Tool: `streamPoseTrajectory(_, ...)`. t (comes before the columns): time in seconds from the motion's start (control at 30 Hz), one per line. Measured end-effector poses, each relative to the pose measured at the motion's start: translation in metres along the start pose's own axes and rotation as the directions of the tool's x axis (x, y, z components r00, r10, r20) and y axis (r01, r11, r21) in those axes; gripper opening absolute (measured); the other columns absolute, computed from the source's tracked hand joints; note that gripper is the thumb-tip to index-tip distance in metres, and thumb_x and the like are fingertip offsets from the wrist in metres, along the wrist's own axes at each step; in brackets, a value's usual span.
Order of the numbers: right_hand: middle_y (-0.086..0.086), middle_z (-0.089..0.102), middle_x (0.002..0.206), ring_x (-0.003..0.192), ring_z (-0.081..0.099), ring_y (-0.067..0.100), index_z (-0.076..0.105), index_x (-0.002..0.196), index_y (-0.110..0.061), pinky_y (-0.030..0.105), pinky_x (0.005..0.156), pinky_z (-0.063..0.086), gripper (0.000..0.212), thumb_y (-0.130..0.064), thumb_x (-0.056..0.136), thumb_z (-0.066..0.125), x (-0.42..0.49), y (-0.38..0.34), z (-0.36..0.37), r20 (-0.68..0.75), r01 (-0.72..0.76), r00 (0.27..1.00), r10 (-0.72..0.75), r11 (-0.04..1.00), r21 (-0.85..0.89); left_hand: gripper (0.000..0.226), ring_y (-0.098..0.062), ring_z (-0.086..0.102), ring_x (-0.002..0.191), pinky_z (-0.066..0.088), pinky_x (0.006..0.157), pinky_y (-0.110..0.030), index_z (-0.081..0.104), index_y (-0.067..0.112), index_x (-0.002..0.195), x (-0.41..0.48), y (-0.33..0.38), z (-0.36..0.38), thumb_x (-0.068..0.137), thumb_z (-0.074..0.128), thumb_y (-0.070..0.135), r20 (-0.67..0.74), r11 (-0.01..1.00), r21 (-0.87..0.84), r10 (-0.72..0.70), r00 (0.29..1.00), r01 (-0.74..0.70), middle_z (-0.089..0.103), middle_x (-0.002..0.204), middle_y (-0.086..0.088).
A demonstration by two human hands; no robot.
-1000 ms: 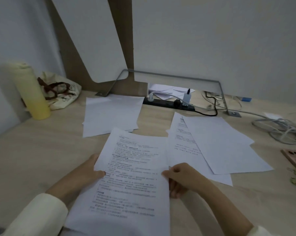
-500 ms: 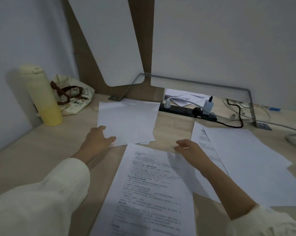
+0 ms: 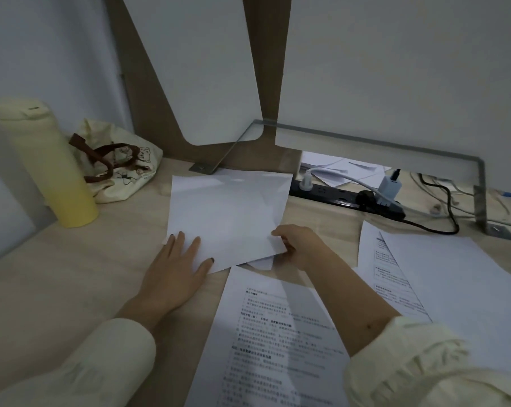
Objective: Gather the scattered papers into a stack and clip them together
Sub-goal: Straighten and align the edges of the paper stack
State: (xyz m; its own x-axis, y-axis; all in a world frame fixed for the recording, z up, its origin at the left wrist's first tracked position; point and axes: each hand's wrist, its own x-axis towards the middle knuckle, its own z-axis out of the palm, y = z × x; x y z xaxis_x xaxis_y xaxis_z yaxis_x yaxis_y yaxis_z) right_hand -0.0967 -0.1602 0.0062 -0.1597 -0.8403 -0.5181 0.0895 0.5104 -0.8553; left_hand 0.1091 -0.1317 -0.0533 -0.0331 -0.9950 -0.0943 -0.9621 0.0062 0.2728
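Left hand point(image 3: 175, 273) is laid flat, fingers straight and spread, on the near left corner of the blank sheets point(image 3: 227, 212), which are pressed down onto the surface point(image 3: 72, 274). The near right corner of those sheets is pinched by the right hand point(image 3: 299, 245), whose fingers are curled round the paper's edge. A corner of a lower sheet is seen sticking out just beside that grip. The blank sheets are placed toward the far edge of the surface, left of its middle. A printed sheet point(image 3: 277, 333) is spread at the near edge, partly crossed by the right forearm. Toward the right edge, two overlapping sheets point(image 3: 453, 289) are laid, a blank one over a printed one. At the far left corner a yellow bottle point(image 3: 48, 165) is stood upright, with a cloth bag point(image 3: 122, 165) just beside it. A black power strip point(image 3: 336, 196) is set along the far edge.
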Motion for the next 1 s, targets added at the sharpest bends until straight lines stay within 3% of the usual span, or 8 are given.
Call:
streamPoseTrajectory(0.1, 0.016, 0.061, 0.093, 0.082, 0.059, 0.028, 0.06, 0.089, 0.0, 0.035, 0.071, 0.053, 0.005, -0.003, 0.086, 0.057, 0.0, 0.001, 0.012, -0.007, 0.028, 1.0, -0.029, 0.987, -0.159, 0.066, -0.019, -0.011, 0.147, -0.002, 0.119, -0.032, 0.002, 0.024, 0.15, -0.001, -0.003, 0.002, 0.094, 0.022, 0.053, 0.018, 1.0, -0.016, 0.002, 1.0, -0.002, -0.008, 0.16, -0.007)
streamPoseTrajectory(0.23, 0.024, 0.063, 0.112, 0.106, 0.06, 0.036, 0.059, 0.109, 0.006, 0.046, 0.097, 0.047, 0.025, 0.001, 0.087, 0.048, -0.01, 0.002, 0.025, 0.012, 0.177, 0.984, -0.177, 0.974, -0.143, 0.062, -0.017, -0.007, 0.147, -0.002, 0.119, -0.032, 0.012, 0.024, 0.149, -0.002, 0.001, -0.009, 0.095, 0.024, 0.051, 0.06, 0.979, -0.206, -0.003, 0.998, 0.015, -0.003, 0.16, -0.006)
streamPoseTrajectory(0.4, 0.022, 0.065, 0.106, 0.086, 0.06, 0.025, 0.061, 0.099, -0.005, 0.032, 0.077, 0.048, 0.018, -0.006, 0.09, 0.046, -0.041, -0.024, 0.024, 0.015, 0.483, 0.874, -0.486, 0.862, -0.152, 0.053, -0.011, 0.022, 0.142, 0.014, 0.112, -0.026, 0.032, 0.024, 0.144, -0.017, 0.019, -0.054, 0.096, 0.031, 0.046, -0.05, 0.688, -0.726, -0.022, 0.999, -0.021, 0.028, 0.154, 0.005)
streamPoseTrajectory(0.57, 0.002, 0.048, 0.14, 0.121, 0.05, 0.021, 0.043, 0.137, -0.023, 0.031, 0.097, 0.044, 0.042, -0.018, 0.095, 0.044, -0.109, -0.051, 0.021, 0.218, 0.722, 0.636, -0.74, 0.471, -0.507, 0.071, -0.015, 0.048, 0.126, 0.041, 0.105, -0.039, 0.042, 0.021, 0.137, -0.04, 0.044, -0.11, 0.08, 0.041, 0.063, -0.006, 0.218, -0.976, 0.054, 0.999, -0.017, 0.048, 0.141, -0.001)
streamPoseTrajectory(0.7, -0.001, 0.057, 0.131, 0.095, 0.058, 0.011, 0.036, 0.139, -0.037, 0.008, 0.07, 0.043, 0.044, -0.022, 0.097, 0.04, -0.165, -0.05, 0.025, 0.537, 0.725, 0.391, -0.748, -0.109, -0.68, 0.075, -0.02, 0.059, 0.116, 0.052, 0.089, -0.041, 0.058, 0.021, 0.124, -0.07, 0.055, -0.141, 0.073, 0.036, 0.071, -0.055, -0.057, -0.997, 0.185, 0.981, -0.045, 0.063, 0.125, -0.004)
streamPoseTrajectory(0.77, -0.004, 0.061, 0.121, 0.092, 0.056, 0.009, 0.041, 0.136, -0.038, 0.003, 0.061, 0.034, 0.044, -0.02, 0.096, 0.039, -0.177, -0.043, 0.028, 0.639, 0.722, 0.317, -0.701, -0.259, -0.642, 0.062, -0.021, 0.064, 0.111, 0.054, 0.087, -0.042, 0.06, 0.026, 0.12, -0.083, 0.058, -0.15, 0.079, 0.035, 0.065, -0.13, -0.119, -0.987, 0.195, 0.972, -0.108, 0.067, 0.121, -0.001)
streamPoseTrajectory(0.9, -0.003, 0.053, 0.119, 0.103, 0.054, 0.014, 0.043, 0.134, -0.037, 0.024, 0.082, 0.047, 0.044, -0.037, 0.091, 0.05, -0.196, -0.019, 0.023, 0.724, 0.798, 0.387, -0.571, -0.186, -0.573, 0.022, -0.014, 0.073, 0.083, 0.06, 0.07, -0.028, 0.062, 0.019, 0.106, -0.105, 0.06, -0.146, 0.094, 0.045, 0.025, -0.104, -0.101, -0.99, 0.082, 0.991, -0.096, 0.077, 0.091, 0.003)
streamPoseTrajectory(1.0, -0.013, 0.049, 0.127, 0.115, 0.048, 0.002, 0.051, 0.127, -0.037, 0.02, 0.1, 0.038, 0.043, -0.049, 0.086, 0.052, -0.213, -0.011, 0.003, 0.742, 0.851, 0.526, -0.416, 0.264, -0.455, 0.022, -0.02, 0.071, 0.084, 0.056, 0.07, -0.034, 0.061, 0.015, 0.11, -0.115, 0.051, -0.134, 0.093, 0.047, 0.014, 0.004, -0.044, -0.999, 0.01, 1.0, 0.004, 0.073, 0.098, -0.004)
